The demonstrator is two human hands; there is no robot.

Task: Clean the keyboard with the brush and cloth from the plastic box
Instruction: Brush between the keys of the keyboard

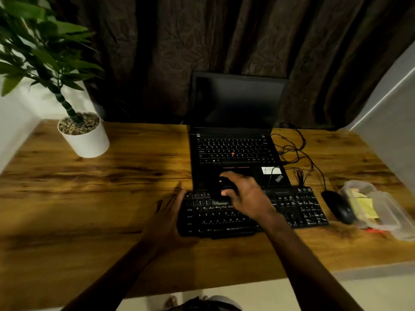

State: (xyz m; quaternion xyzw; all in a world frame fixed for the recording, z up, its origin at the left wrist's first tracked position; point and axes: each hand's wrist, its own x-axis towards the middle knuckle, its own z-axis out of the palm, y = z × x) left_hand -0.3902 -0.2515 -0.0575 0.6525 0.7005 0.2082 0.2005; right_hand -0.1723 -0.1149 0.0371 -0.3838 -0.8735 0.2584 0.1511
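Left hand [170, 217] flat, fingers spread, bracing keyboard [251, 213] left end; right hand [246, 195] clenched around dark brush [221, 189] over top-left keys. Keyboard runs left-right; unbrushed keys lie rightward.

My desk [89, 198]: wood-grain top, warm dim light with a brighter patch near its middle. Dark brown crinkled curtain [224, 41] hangs behind the desk, full width. White wall [13, 122] left of the desk, pale wall panel [390, 122] to its right. Potted plant [83, 135] in a white pot sits on the desk's far-left corner. Light floor [292, 295] below the desk's near edge.
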